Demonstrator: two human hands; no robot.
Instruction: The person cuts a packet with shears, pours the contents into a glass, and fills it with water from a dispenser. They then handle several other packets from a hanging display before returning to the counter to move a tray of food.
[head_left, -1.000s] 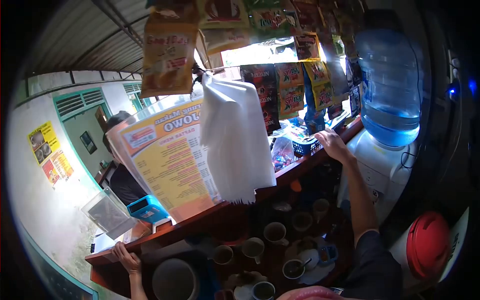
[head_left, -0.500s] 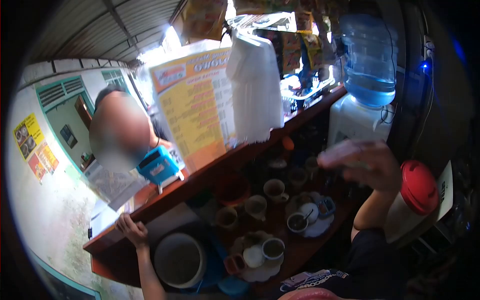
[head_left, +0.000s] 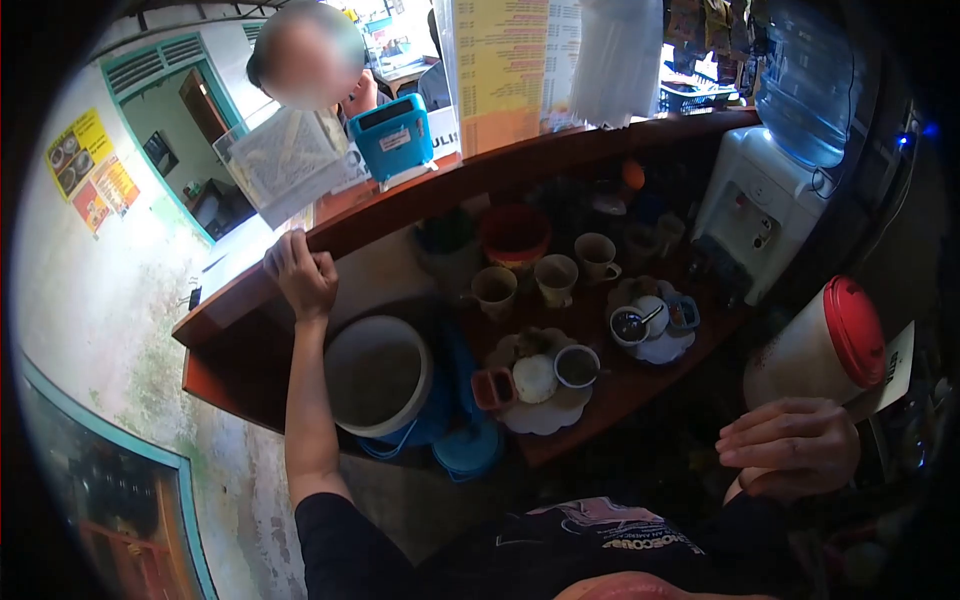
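My left hand (head_left: 301,272) is closed over the top edge of the wooden counter (head_left: 345,235), its fingers folded over the ledge. My right hand (head_left: 790,447) is raised at the lower right with nothing in it, its fingers loosely stretched to the left and close together. Just above it stands a whitish container with a red lid (head_left: 853,332). On the lower shelf are several cups, among them a mug (head_left: 597,257). Two scalloped plates, a nearer one (head_left: 548,415) and a farther one (head_left: 672,347), each carry a whitish round mound and small dishes.
A large bucket (head_left: 378,372) and a blue lidded tub (head_left: 468,447) stand below the counter at left. A water dispenser (head_left: 745,205) is at the right. On the ledge are a blue device (head_left: 392,140) and a clear box (head_left: 280,155). A person stands behind the counter.
My right hand has dropped from near the water dispenser to the lower right. The view has tilted downward. My left hand stays on the counter edge; the person across has raised a hand.
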